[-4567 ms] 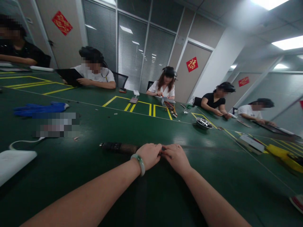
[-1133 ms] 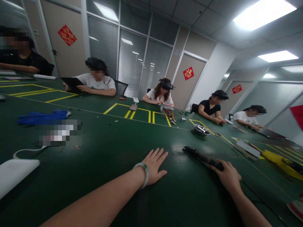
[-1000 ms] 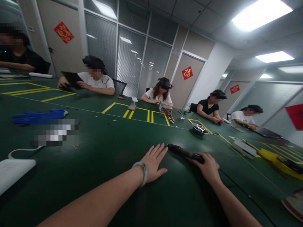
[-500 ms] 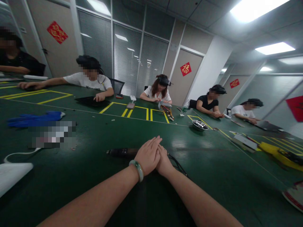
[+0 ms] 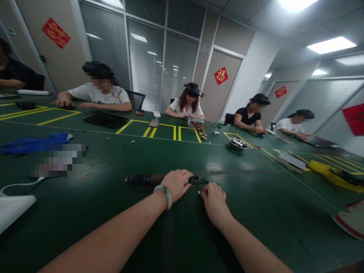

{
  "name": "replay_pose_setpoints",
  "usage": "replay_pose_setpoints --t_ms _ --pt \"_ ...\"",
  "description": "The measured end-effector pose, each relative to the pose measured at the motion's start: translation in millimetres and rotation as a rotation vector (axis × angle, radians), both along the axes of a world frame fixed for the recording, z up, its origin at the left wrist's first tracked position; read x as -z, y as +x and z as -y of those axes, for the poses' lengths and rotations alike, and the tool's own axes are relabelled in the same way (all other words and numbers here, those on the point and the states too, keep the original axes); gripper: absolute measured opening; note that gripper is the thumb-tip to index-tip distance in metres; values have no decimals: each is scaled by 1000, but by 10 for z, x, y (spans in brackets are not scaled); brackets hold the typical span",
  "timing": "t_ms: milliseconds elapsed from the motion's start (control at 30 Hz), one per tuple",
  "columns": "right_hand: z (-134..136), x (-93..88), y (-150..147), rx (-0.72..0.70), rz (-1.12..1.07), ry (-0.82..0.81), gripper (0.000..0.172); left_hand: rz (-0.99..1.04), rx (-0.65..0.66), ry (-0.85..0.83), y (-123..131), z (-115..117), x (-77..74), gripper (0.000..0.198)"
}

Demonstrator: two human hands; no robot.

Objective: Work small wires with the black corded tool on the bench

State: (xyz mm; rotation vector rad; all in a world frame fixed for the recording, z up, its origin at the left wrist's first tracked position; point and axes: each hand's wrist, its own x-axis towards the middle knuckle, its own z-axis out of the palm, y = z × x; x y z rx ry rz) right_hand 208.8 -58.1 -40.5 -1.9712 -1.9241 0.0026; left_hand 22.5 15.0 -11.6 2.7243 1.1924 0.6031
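A dark electric screwdriver (image 5: 148, 179) lies crosswise on the green table, its bit pointing left. My left hand (image 5: 176, 185), with a pale green bangle at the wrist, is closed over the tool's rear end. From that end a black cable (image 5: 200, 179) runs right and passes behind my right hand (image 5: 215, 203). My right hand rests on the table with its fingers curled together. A tiny shiny tip shows beside its thumb; what it belongs to is unclear.
Blue gloves (image 5: 36, 142) and a blurred-out device with a white cable lie left. A metal bowl (image 5: 238, 143), a water bottle (image 5: 220, 124) and a black tray (image 5: 105, 120) stand farther off. Several people sit across the table. A yellow item (image 5: 330, 175) lies right.
My hands, clasped together before, have parted. The right hand has moved right and down, its fingers now curled; the left stays at the screwdriver. Across the table, a person's hand has left the black tray.
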Motion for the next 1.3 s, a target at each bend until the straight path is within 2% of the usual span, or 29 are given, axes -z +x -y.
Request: replay_pose_setpoints --t_ms 100,267,333,433,567,833,1000,1167,1300 --pt "-205 -13 130 -36 -104 -5 6 -19 2 6 3 13 -30 27" --pt "-617 -137 357 -75 -409 91 11 -40 2 6 -18 65 -121 22" --pt "-703 -174 377 -76 -449 97 13 -58 -11 -10 -40 76 -151 22" --pt "-664 -199 331 -147 -469 35 12 -83 -42 -24 -68 85 -172 21" --pt "-455 -231 267 -261 -421 -115 11 -82 -52 -6 -71 89 -162 17" --pt "-367 -397 396 -213 -51 -174 14 -65 -31 52 -39 59 -114 16" --pt "-336 -421 334 -214 -44 -126 4 -92 -32 100 29 63 -105 12" --pt "-334 -372 231 -238 -137 1 2 -76 -18 78 55 50 -74 7" --pt "-372 -315 223 -274 -166 41 3 -46 -7 44 41 27 -55 10"
